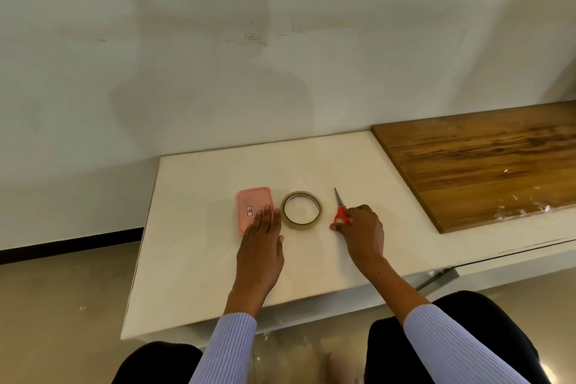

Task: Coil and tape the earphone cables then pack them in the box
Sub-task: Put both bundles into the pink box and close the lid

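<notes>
In the head view, a white bench (199,259) stands against a pale wall, and three things lie on it in a row. On the left is a pink box (251,206) with its lid on and a small label on top. Just beside it, in the middle, a roll of clear tape (301,210) lies flat. To the right of the roll, a pair of red-handled scissors (340,207) lies with its closed blades pointing away from the person.

The left hand (260,246) lies palm down with its fingers straight and relaxed; the fingertips rest on the near right corner of the box lid, and the hand grips nothing. The right hand (363,229) lies over the red handles of the scissors, its fingers curled down around them, so it holds the scissors against the bench top.

No earphone cables can be seen on the bench; whether any are inside the closed box cannot be told.

A brown wooden board (480,168) covers the bench surface further to the right, with small clear scraps along its near edge. Striped light-blue sleeves (452,343) cover both forearms.
</notes>
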